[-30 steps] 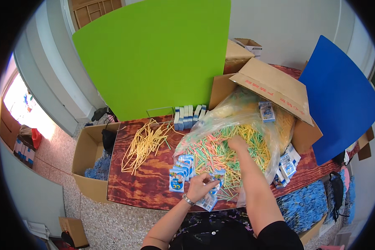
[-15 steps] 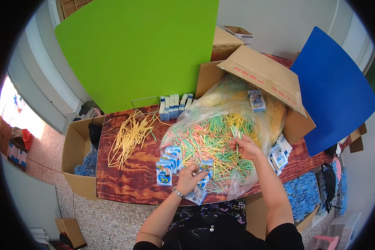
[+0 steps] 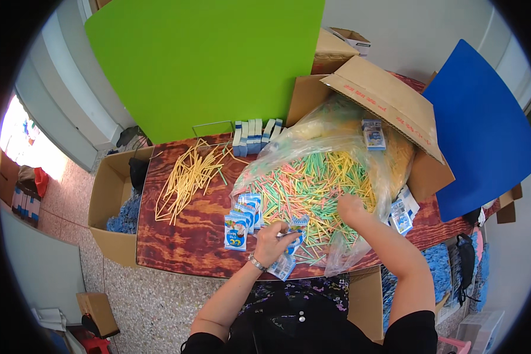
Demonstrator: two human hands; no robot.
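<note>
My left hand (image 3: 271, 244) is closed on a small blue-and-white packet (image 3: 297, 232) near the table's front edge. Just below it lies another such packet (image 3: 282, 267), and several more packets (image 3: 236, 232) overlap to the left of the hand. My right hand (image 3: 350, 210) reaches into a big heap of thin pastel sticks (image 3: 307, 189), pink, green and yellow, and its fingertips are hidden there. A clear plastic bag (image 3: 379, 197) surrounds the heap and spills from a tilted cardboard box (image 3: 389, 103).
Long yellow sticks (image 3: 189, 177) lie loose on the red-brown table (image 3: 189, 248). Small blue-and-white bundles (image 3: 255, 137) stand behind. A green board (image 3: 206, 65) and a blue board (image 3: 484, 135) rise at the back. Open cartons (image 3: 109, 206) with blue contents flank the table.
My right hand has moved down into the heap; the few sticks it held up before no longer show. My left hand keeps its packet. The whole view has shifted slightly.
</note>
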